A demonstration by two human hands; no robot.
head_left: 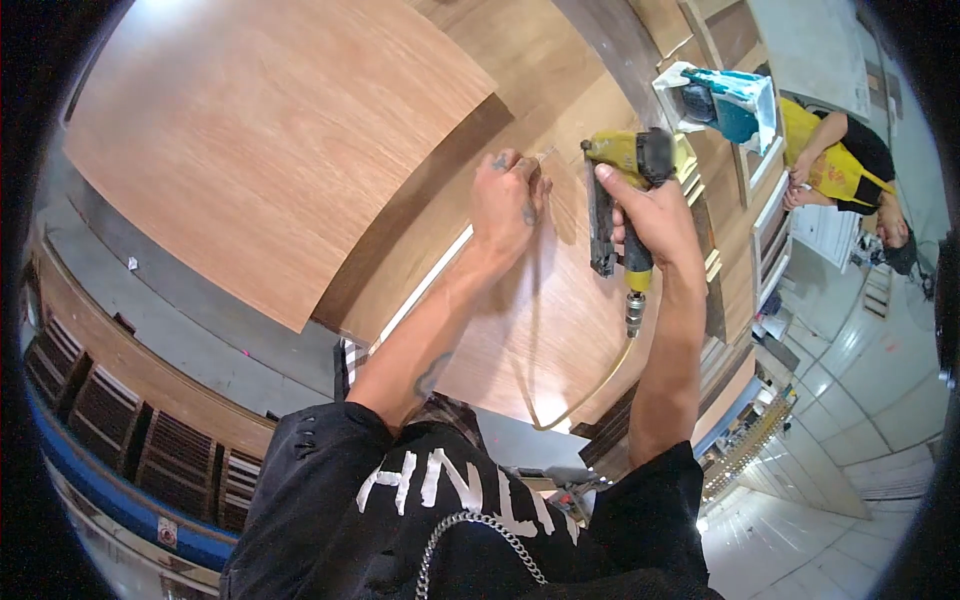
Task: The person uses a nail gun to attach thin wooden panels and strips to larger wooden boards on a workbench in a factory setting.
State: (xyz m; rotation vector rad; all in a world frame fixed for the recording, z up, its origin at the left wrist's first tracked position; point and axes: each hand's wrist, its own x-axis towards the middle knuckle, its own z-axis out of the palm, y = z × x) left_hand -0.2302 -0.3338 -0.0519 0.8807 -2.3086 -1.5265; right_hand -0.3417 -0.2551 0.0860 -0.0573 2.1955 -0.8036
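Observation:
My right hand point(662, 222) grips a yellow and black air nail gun point(618, 152), with its long black magazine pointing toward me. A metal coupling point(634, 308) at the handle's end joins a thin yellowish air hose point(600, 388), which loops over the wood near my body. To the left of the tool, my left hand point(508, 200) is closed, its fingers curled down at the wood. Whatever is between those fingers is hidden. Under both hands lies a light plywood sheet point(490, 340), with a pale strip point(425, 285) along its left side.
A large plywood panel point(270, 130) lies at the left. A white tub point(672, 88) smeared with teal stands at the far right, beside wooden frame pieces point(768, 235). Beyond is a person in a yellow apron point(815, 150). Dark slatted pieces point(175, 450) line the lower left.

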